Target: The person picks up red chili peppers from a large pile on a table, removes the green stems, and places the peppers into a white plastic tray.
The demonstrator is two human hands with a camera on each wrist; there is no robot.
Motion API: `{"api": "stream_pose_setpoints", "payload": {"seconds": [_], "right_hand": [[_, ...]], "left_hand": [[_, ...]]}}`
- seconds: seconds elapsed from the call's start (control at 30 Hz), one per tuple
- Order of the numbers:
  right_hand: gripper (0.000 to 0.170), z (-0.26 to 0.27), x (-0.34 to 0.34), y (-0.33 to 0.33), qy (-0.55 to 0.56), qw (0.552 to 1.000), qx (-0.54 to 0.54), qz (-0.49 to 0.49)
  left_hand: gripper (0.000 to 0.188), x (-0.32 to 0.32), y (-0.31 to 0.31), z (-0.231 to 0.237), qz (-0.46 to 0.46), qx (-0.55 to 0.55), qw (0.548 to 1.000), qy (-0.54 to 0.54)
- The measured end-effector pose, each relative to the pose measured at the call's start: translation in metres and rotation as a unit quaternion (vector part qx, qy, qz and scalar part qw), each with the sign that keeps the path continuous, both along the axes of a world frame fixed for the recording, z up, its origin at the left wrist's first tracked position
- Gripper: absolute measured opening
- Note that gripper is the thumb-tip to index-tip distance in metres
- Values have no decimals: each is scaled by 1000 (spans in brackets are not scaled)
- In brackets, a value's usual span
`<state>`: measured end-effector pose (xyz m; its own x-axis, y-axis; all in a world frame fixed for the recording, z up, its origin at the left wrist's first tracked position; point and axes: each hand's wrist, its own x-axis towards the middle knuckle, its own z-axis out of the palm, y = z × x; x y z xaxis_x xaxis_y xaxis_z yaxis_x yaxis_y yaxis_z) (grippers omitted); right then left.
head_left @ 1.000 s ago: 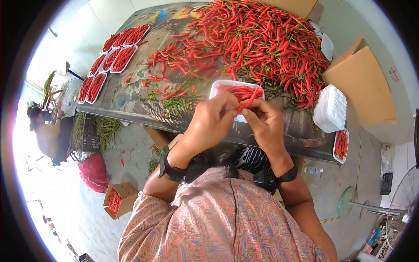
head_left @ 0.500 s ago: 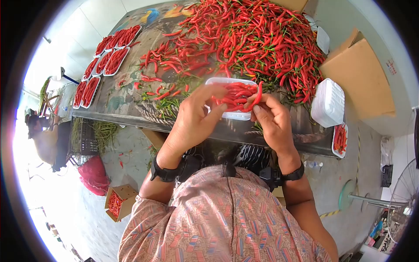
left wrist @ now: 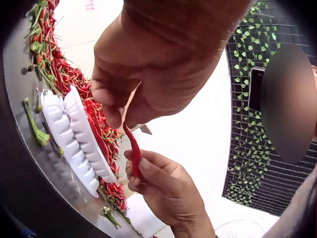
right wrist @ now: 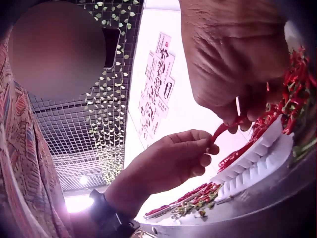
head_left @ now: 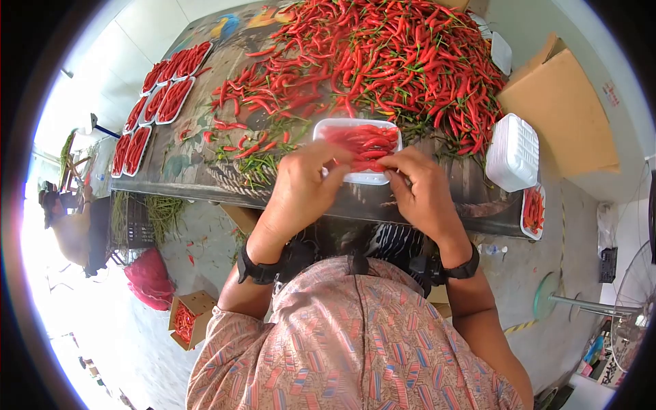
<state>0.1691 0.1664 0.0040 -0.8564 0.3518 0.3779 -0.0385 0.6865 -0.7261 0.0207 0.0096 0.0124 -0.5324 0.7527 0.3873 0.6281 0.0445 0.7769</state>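
In the head view, both hands meet above the near edge of a white tray [head_left: 372, 179] filled with red chilies [head_left: 372, 140]. My left hand [head_left: 297, 188] comes in from the left, and my right hand [head_left: 425, 188] from the right. One red chili [left wrist: 132, 144] stretches between them in the left wrist view. The right hand's thumb and fingers pinch its thick lower part. At its other end, the left thumb and index finger pinch it, as the right wrist view shows. The filled tray rests on another white tray [right wrist: 257, 173].
A large heap of chilies [head_left: 417, 61] covers the table's far side. Filled trays [head_left: 176, 99] stand at the left edge. Green stems [head_left: 263, 171] lie left of the hands. Stacked white trays [head_left: 512, 154] and a cardboard box [head_left: 564, 113] are at the right.
Half a second ago the right hand held a curved chili upright and the left hand was apart from it. Now the hands are together on a chili. The head view has shifted slightly.
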Motion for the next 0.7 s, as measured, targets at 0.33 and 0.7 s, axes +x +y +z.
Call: {"api": "stream_pose_setpoints", "payload": {"seconds": [0.33, 0.7], "right_hand": [[19, -3, -7, 12, 41, 978, 196, -52], [14, -13, -17, 15, 61, 972, 221, -47]], "left_hand": [[14, -11, 3, -2, 18, -39, 996, 77], [14, -15, 13, -8, -4, -35, 992, 125]]}}
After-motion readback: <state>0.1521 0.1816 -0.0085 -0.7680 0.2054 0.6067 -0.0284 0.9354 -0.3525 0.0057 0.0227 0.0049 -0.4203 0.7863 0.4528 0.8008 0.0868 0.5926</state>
